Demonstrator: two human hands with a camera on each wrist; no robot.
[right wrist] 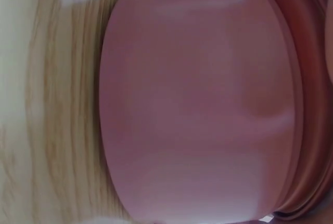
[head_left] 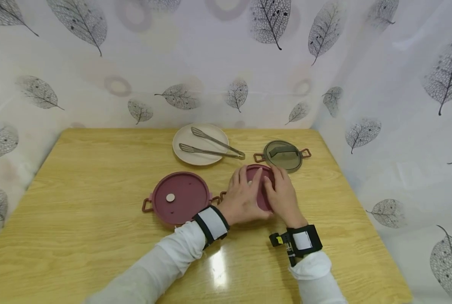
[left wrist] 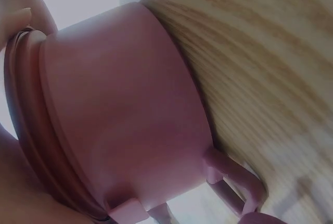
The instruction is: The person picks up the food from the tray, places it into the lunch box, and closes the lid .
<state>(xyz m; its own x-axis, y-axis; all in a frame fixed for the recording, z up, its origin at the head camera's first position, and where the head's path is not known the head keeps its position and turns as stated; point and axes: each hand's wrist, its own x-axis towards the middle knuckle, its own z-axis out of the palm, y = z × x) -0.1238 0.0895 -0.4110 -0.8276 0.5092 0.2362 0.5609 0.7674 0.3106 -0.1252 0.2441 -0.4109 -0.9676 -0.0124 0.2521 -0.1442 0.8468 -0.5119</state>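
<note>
Both hands lie flat on the lid of a round dark-pink container [head_left: 261,190] standing on the wooden table [head_left: 96,219]. The left hand [head_left: 242,196] and right hand [head_left: 282,194] press it with straight fingers, side by side, wrists toward the person. Left of them sits a larger pink container [head_left: 178,197]; beyond, a green one [head_left: 283,155].

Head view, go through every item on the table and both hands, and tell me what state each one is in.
Pink container under the hands: lidded, upright.
Left hand: resting on its lid.
Right hand: resting on its lid.
Second pink container: lidded.
Green container: lidded.
Tongs: lying on the plate.
Plate: holding only tongs.
</note>
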